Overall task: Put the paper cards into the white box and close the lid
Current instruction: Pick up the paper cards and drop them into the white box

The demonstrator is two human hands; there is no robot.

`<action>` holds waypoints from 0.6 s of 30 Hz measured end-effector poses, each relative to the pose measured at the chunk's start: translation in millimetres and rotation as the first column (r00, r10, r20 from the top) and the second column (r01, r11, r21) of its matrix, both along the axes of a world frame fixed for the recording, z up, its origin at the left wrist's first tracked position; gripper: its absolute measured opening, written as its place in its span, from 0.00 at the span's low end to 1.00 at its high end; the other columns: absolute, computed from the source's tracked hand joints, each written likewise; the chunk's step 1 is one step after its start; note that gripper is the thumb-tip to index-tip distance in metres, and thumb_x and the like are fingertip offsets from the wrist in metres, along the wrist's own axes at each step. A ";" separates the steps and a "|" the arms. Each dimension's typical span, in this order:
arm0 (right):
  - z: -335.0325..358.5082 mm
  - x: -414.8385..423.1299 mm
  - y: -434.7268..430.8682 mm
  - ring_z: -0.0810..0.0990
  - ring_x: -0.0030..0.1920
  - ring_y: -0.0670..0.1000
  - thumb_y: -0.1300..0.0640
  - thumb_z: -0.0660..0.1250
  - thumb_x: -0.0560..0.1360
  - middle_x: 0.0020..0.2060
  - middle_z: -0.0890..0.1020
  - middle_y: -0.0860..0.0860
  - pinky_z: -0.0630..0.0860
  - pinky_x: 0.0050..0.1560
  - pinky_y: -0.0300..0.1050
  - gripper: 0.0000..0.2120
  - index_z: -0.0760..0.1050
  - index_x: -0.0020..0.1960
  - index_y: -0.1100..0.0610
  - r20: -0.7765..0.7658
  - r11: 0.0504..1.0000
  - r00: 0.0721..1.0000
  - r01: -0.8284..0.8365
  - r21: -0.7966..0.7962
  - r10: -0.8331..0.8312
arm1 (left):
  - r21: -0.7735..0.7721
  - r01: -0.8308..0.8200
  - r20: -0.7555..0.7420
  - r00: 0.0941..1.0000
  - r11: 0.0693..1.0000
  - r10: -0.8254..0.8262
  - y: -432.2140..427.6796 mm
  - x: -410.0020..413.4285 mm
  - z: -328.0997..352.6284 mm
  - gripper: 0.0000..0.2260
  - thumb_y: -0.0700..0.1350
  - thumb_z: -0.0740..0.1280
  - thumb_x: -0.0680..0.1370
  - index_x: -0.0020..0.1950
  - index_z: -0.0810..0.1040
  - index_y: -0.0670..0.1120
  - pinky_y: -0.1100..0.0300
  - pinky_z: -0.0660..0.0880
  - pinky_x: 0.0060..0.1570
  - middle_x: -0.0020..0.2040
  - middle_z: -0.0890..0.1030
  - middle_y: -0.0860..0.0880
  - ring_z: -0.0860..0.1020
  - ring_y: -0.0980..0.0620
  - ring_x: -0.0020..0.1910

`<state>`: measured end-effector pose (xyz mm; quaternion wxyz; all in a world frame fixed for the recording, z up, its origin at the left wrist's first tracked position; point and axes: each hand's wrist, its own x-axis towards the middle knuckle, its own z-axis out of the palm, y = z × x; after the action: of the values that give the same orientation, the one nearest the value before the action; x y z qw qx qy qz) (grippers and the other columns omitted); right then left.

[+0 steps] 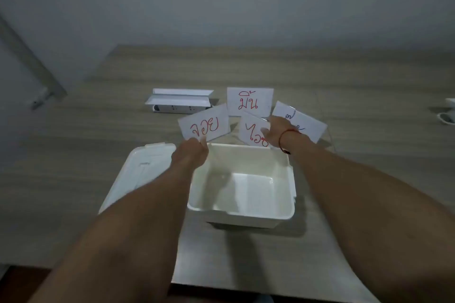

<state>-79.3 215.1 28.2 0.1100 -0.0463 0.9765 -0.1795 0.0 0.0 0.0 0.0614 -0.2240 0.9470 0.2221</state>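
An open white box (242, 215) stands on the table near me, empty inside. Its lid (134, 170) lies flat to the left of it. My left hand (190, 155) pinches the lower edge of a paper card with red writing (205, 124), lifted above the box's far left corner. My right hand (277, 131) grips another red-lettered card (251, 129) beyond the box's far rim. A third card with red writing (250, 101) lies behind them. A card with blue writing (299, 120) lies to the right, partly hidden by my right hand.
A white power strip with folded white paper on it (179, 102) lies at the back left. Small white objects (448, 112) sit at the table's right edge. A grey wall stands behind the wooden table (73, 155).
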 end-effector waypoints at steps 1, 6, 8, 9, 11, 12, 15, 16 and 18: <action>-5.8 -4.3 2.1 0.76 0.62 0.59 0.51 0.61 0.77 0.62 0.77 0.58 0.73 0.64 0.55 0.19 0.71 0.65 0.58 0.009 1.000 1.000 0.011 0.012 -0.011 | -0.003 -0.022 0.007 1.000 1.000 0.022 1.0 -0.5 -3.9 0.29 0.59 0.46 0.81 0.60 0.76 0.40 0.48 0.76 0.58 0.58 0.80 0.39 0.78 0.39 0.56; -25.0 -18.0 9.8 0.76 0.61 0.59 0.51 0.64 0.76 0.60 0.77 0.58 0.72 0.63 0.55 0.19 0.69 0.63 0.60 0.039 0.997 0.998 0.056 0.054 -0.059 | 0.083 -0.080 -0.094 0.992 0.993 0.088 5.3 -4.4 -22.7 0.27 0.54 0.47 0.82 0.61 0.77 0.36 0.49 0.76 0.55 0.58 0.80 0.35 0.79 0.36 0.55; -31.9 -22.4 12.2 0.75 0.62 0.60 0.52 0.64 0.77 0.61 0.76 0.59 0.72 0.62 0.54 0.19 0.69 0.64 0.60 0.009 0.993 0.997 0.081 0.084 -0.082 | 0.108 -0.091 -0.122 0.987 0.990 0.105 4.2 -4.7 -28.4 0.27 0.53 0.48 0.83 0.60 0.77 0.35 0.48 0.77 0.54 0.57 0.80 0.34 0.79 0.36 0.54; -36.9 -24.9 13.4 0.75 0.62 0.60 0.53 0.64 0.77 0.61 0.76 0.59 0.73 0.62 0.54 0.18 0.70 0.64 0.59 0.001 0.991 0.995 0.099 0.085 -0.100 | 0.130 -0.095 -0.135 0.984 0.987 0.113 4.2 -4.0 -31.3 0.27 0.53 0.48 0.83 0.59 0.78 0.35 0.48 0.78 0.53 0.56 0.81 0.34 0.80 0.36 0.52; -45.3 -27.8 14.3 0.76 0.62 0.60 0.57 0.63 0.78 0.61 0.78 0.60 0.73 0.61 0.53 0.16 0.72 0.64 0.59 0.001 0.991 0.993 0.119 0.068 -0.119 | 0.161 -0.108 -0.153 0.979 0.981 0.133 6.1 -2.8 -35.6 0.26 0.52 0.48 0.83 0.59 0.78 0.35 0.51 0.77 0.49 0.55 0.81 0.34 0.80 0.36 0.51; -47.7 -27.8 13.9 0.77 0.61 0.60 0.59 0.62 0.78 0.60 0.79 0.60 0.74 0.60 0.52 0.14 0.73 0.64 0.59 0.001 0.990 0.992 0.125 0.059 -0.126 | 0.154 -0.115 -0.157 0.978 0.981 0.140 8.1 -2.7 -36.9 0.26 0.52 0.47 0.83 0.60 0.77 0.36 0.53 0.75 0.47 0.55 0.81 0.35 0.79 0.37 0.52; -45.7 -27.1 10.7 0.79 0.59 0.61 0.62 0.59 0.79 0.59 0.80 0.61 0.75 0.56 0.50 0.13 0.74 0.62 0.60 -0.028 0.992 0.993 0.117 0.054 -0.116 | 0.162 -0.135 -0.133 0.979 0.977 0.157 10.8 -1.6 -36.4 0.26 0.54 0.47 0.83 0.61 0.77 0.38 0.56 0.70 0.44 0.56 0.81 0.36 0.79 0.38 0.53; -43.3 -26.7 9.7 0.79 0.59 0.61 0.62 0.59 0.79 0.58 0.80 0.61 0.76 0.56 0.51 0.12 0.74 0.61 0.61 -0.046 0.993 0.993 0.108 0.048 -0.105 | 0.168 -0.136 -0.127 0.979 0.976 0.158 10.2 -2.1 -36.7 0.26 0.54 0.46 0.83 0.62 0.77 0.38 0.56 0.70 0.45 0.57 0.81 0.36 0.79 0.38 0.53; -35.5 -24.3 7.7 0.79 0.58 0.62 0.63 0.58 0.79 0.58 0.80 0.61 0.76 0.55 0.52 0.12 0.73 0.61 0.62 -0.087 0.995 0.992 0.091 0.028 -0.088 | 0.175 -0.132 -0.098 0.984 0.976 0.151 9.5 -2.9 -33.7 0.26 0.54 0.47 0.83 0.62 0.77 0.38 0.55 0.72 0.47 0.58 0.80 0.37 0.79 0.38 0.54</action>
<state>-103.6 222.8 -7.3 0.0608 -0.0084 0.9841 -0.1666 -2.9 9.5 -33.7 0.0113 -0.2723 0.9084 0.3171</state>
